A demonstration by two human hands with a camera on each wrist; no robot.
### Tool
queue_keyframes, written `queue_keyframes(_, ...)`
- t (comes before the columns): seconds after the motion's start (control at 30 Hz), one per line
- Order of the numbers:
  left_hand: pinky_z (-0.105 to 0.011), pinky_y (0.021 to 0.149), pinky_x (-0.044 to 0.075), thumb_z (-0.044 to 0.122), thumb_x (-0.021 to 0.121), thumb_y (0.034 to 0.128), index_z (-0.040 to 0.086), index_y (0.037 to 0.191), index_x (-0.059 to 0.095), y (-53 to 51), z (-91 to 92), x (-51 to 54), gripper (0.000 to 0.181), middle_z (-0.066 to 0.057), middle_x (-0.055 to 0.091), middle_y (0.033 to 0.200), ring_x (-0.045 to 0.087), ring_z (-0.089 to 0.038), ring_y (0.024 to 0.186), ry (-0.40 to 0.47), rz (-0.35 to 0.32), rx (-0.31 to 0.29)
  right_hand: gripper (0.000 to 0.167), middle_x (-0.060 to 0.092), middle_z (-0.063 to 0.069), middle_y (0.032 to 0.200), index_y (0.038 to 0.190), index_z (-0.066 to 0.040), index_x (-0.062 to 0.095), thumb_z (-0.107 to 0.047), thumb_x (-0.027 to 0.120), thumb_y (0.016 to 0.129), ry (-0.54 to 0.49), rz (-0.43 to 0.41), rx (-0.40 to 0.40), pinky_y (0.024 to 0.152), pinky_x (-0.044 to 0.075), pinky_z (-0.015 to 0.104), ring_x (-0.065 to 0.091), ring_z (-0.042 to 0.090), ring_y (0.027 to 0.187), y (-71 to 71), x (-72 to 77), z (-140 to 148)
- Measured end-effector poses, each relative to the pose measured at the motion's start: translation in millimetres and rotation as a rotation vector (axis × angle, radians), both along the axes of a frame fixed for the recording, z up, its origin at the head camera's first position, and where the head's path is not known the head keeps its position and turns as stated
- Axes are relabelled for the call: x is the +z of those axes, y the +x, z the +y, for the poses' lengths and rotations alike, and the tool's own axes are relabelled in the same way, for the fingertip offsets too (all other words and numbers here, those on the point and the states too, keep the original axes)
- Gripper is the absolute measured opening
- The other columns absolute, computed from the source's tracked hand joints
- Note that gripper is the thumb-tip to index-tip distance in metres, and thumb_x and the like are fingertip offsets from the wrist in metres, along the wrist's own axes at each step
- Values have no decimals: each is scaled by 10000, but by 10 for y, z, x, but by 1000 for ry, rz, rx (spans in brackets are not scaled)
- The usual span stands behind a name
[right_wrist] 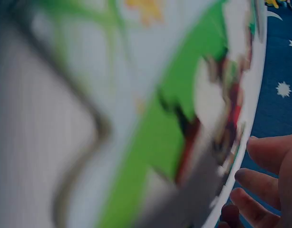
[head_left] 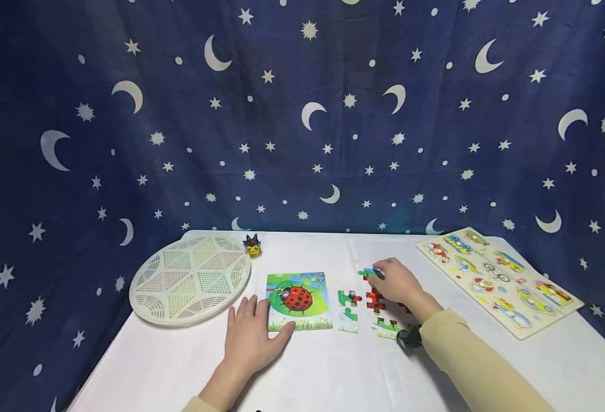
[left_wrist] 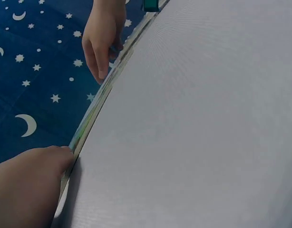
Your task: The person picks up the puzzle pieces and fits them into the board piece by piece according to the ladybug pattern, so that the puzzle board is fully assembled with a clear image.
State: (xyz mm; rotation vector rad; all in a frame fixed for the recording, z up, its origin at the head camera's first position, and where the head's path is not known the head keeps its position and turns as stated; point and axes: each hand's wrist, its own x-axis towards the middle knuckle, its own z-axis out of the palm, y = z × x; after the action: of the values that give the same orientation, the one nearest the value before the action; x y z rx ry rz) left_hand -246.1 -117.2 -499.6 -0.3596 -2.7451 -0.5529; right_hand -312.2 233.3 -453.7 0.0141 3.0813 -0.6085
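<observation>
A square ladybug picture (head_left: 297, 301) lies mid-table. My left hand (head_left: 251, 337) rests flat beside it, fingers spread, thumb on its lower edge; the left wrist view shows this hand (left_wrist: 32, 185) at the thin edge. To the right lie loose jigsaw pieces: green-and-red ones (head_left: 348, 320), a red one (head_left: 373, 301) and a grassy one (head_left: 386, 329). My right hand (head_left: 402, 284) reaches over them, fingertips at a blue-green piece (head_left: 367, 273); whether it touches is unclear. In the right wrist view its fingers (right_wrist: 255, 187) are apart, loosely bent, and a blurred piece (right_wrist: 150, 128) fills the foreground.
A round patterned white tray (head_left: 189, 280) stands at the left, with a small yellow-and-dark figure (head_left: 253, 245) by its right rim. A wooden vehicle peg board (head_left: 498, 280) lies at the right. Behind the table hangs a blue star-and-moon curtain (head_left: 282, 114).
</observation>
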Motion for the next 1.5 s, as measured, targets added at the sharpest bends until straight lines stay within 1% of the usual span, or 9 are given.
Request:
queue_keyframes(0.13, -702, 1137, 248, 657, 657, 873, 20, 1304, 604, 5, 55, -9, 771, -291, 551, 1374, 422, -514, 1370, 13, 21, -37, 496, 545, 260, 1354, 1364, 23, 604, -297, 657, 989, 25, -22, -27, 1059, 436, 616, 545, 438, 1252, 42, -37, 26)
queue_keyframes(0.37, -695, 1154, 215, 646, 650, 885, 1, 1332, 591, -9, 60, 7, 788, -309, 529, 1402, 395, -511, 1394, 31, 1, -51, 413, 611, 166, 1126, 1227, 12, 632, -258, 745, 936, -4, -20, -80, 994, 503, 545, 588, 313, 1005, 17, -15, 25)
queue_keyframes(0.5, -701, 1167, 165, 631, 664, 886, -5, 1366, 578, -12, -28, 17, 802, -315, 505, 1430, 362, -515, 1416, 38, -41, -25, 439, 630, 150, 1121, 1235, 2, 604, -256, 772, 921, -34, -23, -77, 985, 510, 523, 584, 296, 995, -78, 8, -87)
queue_keyframes(0.67, -716, 1161, 155, 620, 671, 888, -17, 1372, 575, -12, -106, 47, 806, -332, 503, 1425, 365, -534, 1405, 46, -28, -3, 389, 646, 128, 1066, 1206, -24, 588, -180, 772, 902, -36, -21, -55, 915, 540, 478, 586, 280, 916, -176, 111, -223)
queue_keyframes(0.83, -720, 1152, 177, 609, 687, 880, -18, 1349, 590, -8, -100, 34, 789, -331, 518, 1408, 383, -538, 1392, 47, -9, -14, 317, 635, 79, 937, 1119, -59, 588, -160, 772, 882, -17, -10, -26, 739, 515, 410, 573, 250, 802, -163, 157, -213)
queue_keyframes(1.0, -715, 1152, 186, 608, 684, 881, -11, 1337, 606, -3, -26, 18, 773, -314, 525, 1409, 394, -525, 1390, 53, -18, -36, 287, 651, 77, 914, 1144, -36, 650, -209, 734, 931, -4, 24, -32, 733, 516, 438, 585, 253, 798, -101, 207, -156)
queue_keyframes(1.17, -701, 1158, 187, 638, 673, 873, -2, 1344, 601, -37, 15, 16, 798, -305, 522, 1418, 392, -515, 1396, 59, -15, -54, 188, 691, 92, 1011, 1095, -85, 728, -210, 723, 955, -158, 90, -10, 807, 526, 481, 626, 299, 929, -77, 231, -192)
queue_keyframes(1.27, -698, 1163, 180, 650, 687, 851, 0, 1350, 597, -31, 10, 13, 824, -299, 520, 1423, 388, -508, 1401, 63, -25, -46, 164, 704, 95, 1059, 1096, -116, 742, -212, 712, 965, -260, 79, 34, 815, 536, 486, 648, 288, 948, -76, 226, -284)
queue_keyframes(1.5, -688, 1171, 166, 648, 703, 830, -9, 1381, 571, -3, -22, 8, 868, -287, 514, 1437, 378, -497, 1412, 76, -51, -16, 209, 676, 63, 1061, 1198, -115, 705, -171, 677, 998, -334, 3, 127, 715, 535, 372, 648, 165, 747, -104, 213, -638)
